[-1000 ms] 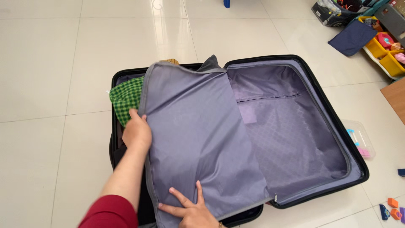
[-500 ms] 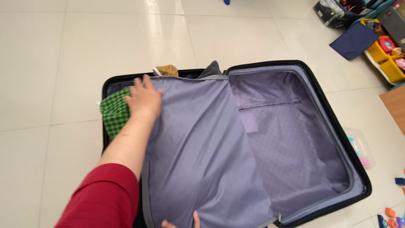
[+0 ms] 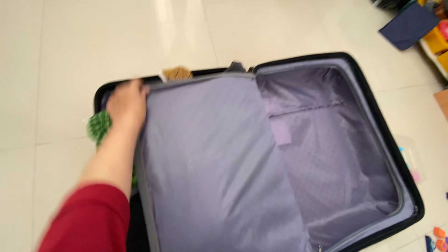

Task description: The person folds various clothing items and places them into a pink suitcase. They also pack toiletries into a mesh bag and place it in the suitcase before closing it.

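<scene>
A black suitcase (image 3: 373, 116) lies open on the floor, showing its lilac lining. A grey fabric divider flap (image 3: 210, 158) covers its left half. My left hand (image 3: 125, 105), in a red sleeve, sits at the flap's far left corner with the fingers curled over the edge; the picture is blurred there. A green checked cloth (image 3: 99, 127) sticks out just left of my wrist. A brown item (image 3: 176, 73) and a dark grey cloth (image 3: 235, 66) poke out past the flap's far edge. My right hand is out of view.
Pale floor tiles (image 3: 93, 42) surround the suitcase. A dark blue flat piece (image 3: 408, 25) and yellow toy bins (image 3: 436, 42) are at the far right. A clear plastic box (image 3: 410, 161) lies by the suitcase's right side, with small coloured blocks (image 3: 436, 235) at the lower right.
My left hand slid from the flap's left edge up to its far left corner, spreading the flap over the clothes. My right hand left the view at the bottom. The camera shifted.
</scene>
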